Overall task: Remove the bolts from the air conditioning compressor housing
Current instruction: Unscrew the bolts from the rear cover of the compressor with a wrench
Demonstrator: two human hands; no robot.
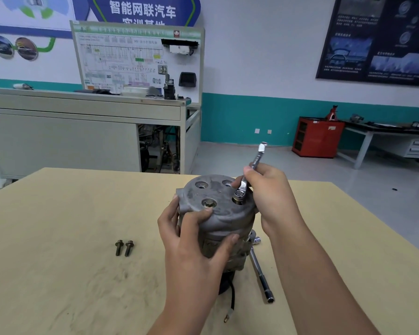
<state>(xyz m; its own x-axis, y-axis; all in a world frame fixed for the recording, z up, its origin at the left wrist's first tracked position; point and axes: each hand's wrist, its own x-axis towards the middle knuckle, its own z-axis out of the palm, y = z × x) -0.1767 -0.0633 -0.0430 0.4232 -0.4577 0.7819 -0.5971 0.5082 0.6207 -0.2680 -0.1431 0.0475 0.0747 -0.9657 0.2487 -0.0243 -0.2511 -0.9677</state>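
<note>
Compressor housing (224, 213) is stood upright mid-desk (70, 213), gripped by left hand (191, 230) with fingers curled round its side. Wrench (254, 165) is pinched in right hand (270, 197), ring end on housing top; what's under it is obscured. One seated bolt (209, 203) is seen on top; two loose bolts (124, 247) are laid left of housing. Ratchet handle (261, 276) is half hidden behind it. Workshop, teal-banded wall (252, 117).

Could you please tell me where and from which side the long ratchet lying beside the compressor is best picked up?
Probably by its dark handle end, from above on the right side. The ratchet lies flat on the table with its head tucked against the base of the compressor, while the handle end points toward the person and lies free.
</note>
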